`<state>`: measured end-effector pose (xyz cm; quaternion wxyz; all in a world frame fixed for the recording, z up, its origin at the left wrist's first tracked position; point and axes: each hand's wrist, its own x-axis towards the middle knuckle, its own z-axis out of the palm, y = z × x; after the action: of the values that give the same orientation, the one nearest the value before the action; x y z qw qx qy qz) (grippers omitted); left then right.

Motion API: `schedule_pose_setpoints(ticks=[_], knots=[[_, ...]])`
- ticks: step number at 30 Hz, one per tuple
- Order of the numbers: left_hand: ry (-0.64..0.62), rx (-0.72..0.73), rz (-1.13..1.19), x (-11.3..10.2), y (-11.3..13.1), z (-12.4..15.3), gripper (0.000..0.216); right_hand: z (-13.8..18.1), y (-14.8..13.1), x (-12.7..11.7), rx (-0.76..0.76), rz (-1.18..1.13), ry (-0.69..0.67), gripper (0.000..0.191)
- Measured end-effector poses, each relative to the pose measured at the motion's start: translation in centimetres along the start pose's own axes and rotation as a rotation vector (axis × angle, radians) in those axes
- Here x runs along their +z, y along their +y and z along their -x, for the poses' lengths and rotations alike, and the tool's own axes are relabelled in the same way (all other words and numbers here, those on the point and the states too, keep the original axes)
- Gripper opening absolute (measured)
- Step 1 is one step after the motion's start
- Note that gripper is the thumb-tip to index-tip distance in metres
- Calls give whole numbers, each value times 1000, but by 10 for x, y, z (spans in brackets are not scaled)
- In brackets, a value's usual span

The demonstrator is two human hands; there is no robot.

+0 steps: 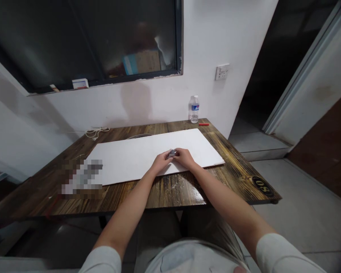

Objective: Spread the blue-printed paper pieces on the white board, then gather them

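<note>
A small grey object sits right in the grip, between the fingertips of the left hand and the right hand, which meet around it from either side. Both hands are closed on it, thumbs and fingers bent inward; its upper part shows between them, while the rest is hidden by the fingers. It is too small to tell what it is, or whether its underside touches the surface below.

Directly beneath the grip lies a white board, reaching farther to the left of the hands than to the right; the hands are close to its near edge. Under the board and around it is a dark wooden table, with pale specks on the strip just nearer than the grip.

Beyond the grip and to its right, a clear bottle stands upright near the wall, with a red stick-like item lying just beside it. Far to the left and beyond, a white cable lies loosely coiled. Left of the grip, a patch over the board's end is blurred. To the right and nearer, a round black mark bears figures.
</note>
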<state>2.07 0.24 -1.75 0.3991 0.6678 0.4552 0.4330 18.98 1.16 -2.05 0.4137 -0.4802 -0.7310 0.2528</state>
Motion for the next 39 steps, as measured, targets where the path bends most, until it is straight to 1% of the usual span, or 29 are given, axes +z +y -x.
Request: schedule_pose_setpoints(ticks=[2,4,7,10,13,15,19,22,25,27,29,33,36,39], knots=[[-14,-6,0,-1,5,2,49,0,0,0,10,-34,3,16],[-2,-12,12,-1,10,3,44,0,0,1,9,-60,5,17],[65,-27,47,-3,14,4,34,-1,0,1,5,-78,26,19],[121,-52,86,-4,14,3,27,-3,0,0,38,-114,81,16],[146,-66,123,-5,14,2,28,-5,1,0,82,-197,90,15],[150,-72,139,-5,15,2,33,-6,2,0,108,-293,82,19],[127,-68,185,-7,18,3,43,-7,3,1,188,-618,55,33],[115,-64,224,-8,16,3,48,-6,3,3,213,-770,22,36],[127,-70,274,-7,13,1,56,-5,0,6,218,-877,0,37],[107,-63,301,-6,12,1,61,-4,-1,7,232,-941,-19,38],[69,-44,295,-5,12,1,60,-3,-3,8,259,-995,-33,38],[24,-13,208,-7,16,3,56,-2,-4,7,290,-1079,-45,36],[-4,3,170,-8,18,3,55,-1,-6,6,277,-1117,-93,36],[-18,38,198,-8,19,1,53,0,-9,5,257,-1167,-148,38]])
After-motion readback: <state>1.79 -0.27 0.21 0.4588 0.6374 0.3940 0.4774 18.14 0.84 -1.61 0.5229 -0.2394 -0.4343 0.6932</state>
